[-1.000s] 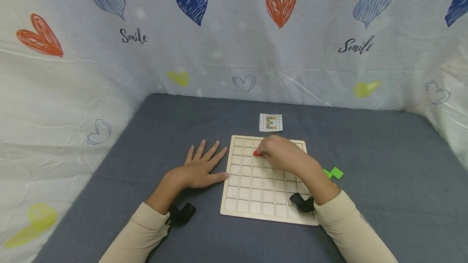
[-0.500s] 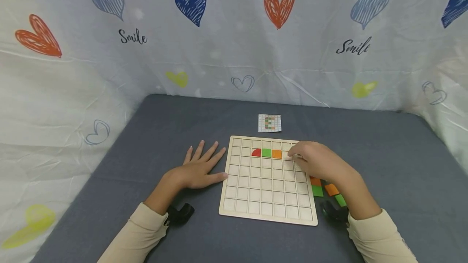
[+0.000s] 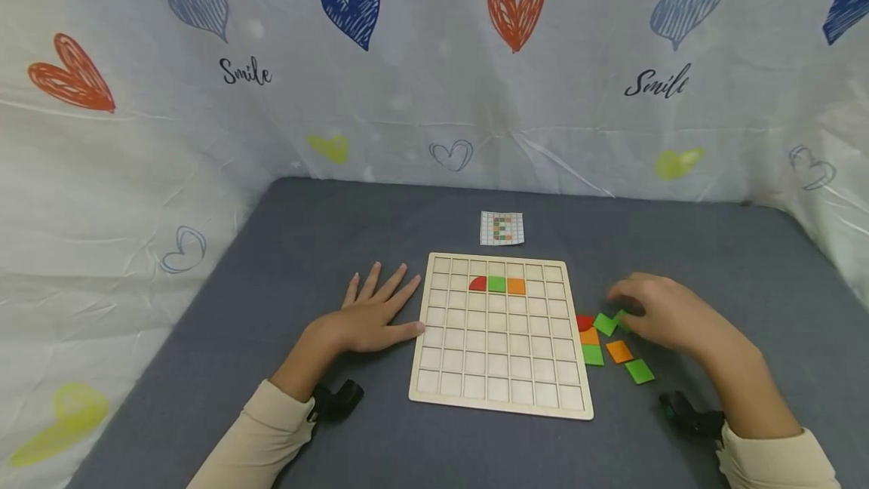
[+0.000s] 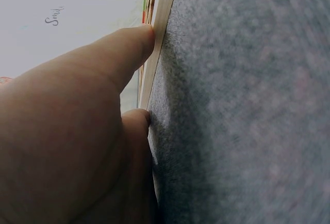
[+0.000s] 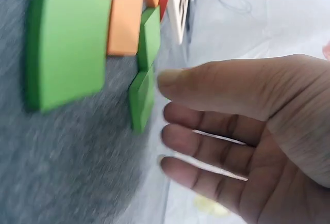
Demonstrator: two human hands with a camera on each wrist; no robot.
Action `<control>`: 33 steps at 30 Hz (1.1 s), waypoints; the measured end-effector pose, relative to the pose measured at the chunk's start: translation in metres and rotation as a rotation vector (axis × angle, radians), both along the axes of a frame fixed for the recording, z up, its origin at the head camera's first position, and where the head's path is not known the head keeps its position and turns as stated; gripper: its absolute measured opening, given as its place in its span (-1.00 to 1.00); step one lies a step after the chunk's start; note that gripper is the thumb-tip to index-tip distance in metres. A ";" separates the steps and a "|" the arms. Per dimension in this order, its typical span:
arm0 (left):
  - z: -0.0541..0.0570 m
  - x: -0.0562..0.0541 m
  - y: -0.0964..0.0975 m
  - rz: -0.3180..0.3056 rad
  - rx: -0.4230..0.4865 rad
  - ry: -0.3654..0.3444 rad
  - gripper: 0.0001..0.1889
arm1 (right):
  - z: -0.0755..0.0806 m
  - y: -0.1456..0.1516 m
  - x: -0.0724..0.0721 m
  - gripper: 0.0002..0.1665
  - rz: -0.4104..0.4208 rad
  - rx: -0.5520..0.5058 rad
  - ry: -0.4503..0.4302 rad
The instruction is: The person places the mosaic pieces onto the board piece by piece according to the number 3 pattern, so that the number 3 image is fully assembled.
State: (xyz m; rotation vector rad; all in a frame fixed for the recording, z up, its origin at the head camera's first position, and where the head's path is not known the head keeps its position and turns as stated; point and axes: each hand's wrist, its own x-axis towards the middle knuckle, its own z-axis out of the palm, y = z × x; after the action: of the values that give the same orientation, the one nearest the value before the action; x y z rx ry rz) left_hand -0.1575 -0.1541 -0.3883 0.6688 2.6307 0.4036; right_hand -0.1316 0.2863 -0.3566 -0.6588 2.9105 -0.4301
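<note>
from here i see my right grip [image 3: 672, 317] parted and holding nothing, a flat green square tile [image 5: 142, 100] just ahead of it, likely light, stiff and best pinched by opposite edges.

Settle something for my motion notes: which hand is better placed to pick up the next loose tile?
Probably the right hand: it is beside the loose green tiles and holds nothing. The left hand rests at the opposite edge of the board, farther from them.
</note>
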 end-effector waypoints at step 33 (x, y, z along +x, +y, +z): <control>-0.012 -0.003 -0.003 0.020 0.017 0.004 -0.10 | -0.003 -0.007 0.007 -0.66 0.014 -0.046 0.041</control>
State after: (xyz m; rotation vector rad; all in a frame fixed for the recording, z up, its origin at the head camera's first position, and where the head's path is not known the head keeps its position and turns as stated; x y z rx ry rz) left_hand -0.1603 -0.1567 -0.4007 0.6499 2.6429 0.4312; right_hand -0.1249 0.2795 -0.3591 -0.7016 2.9404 -0.4896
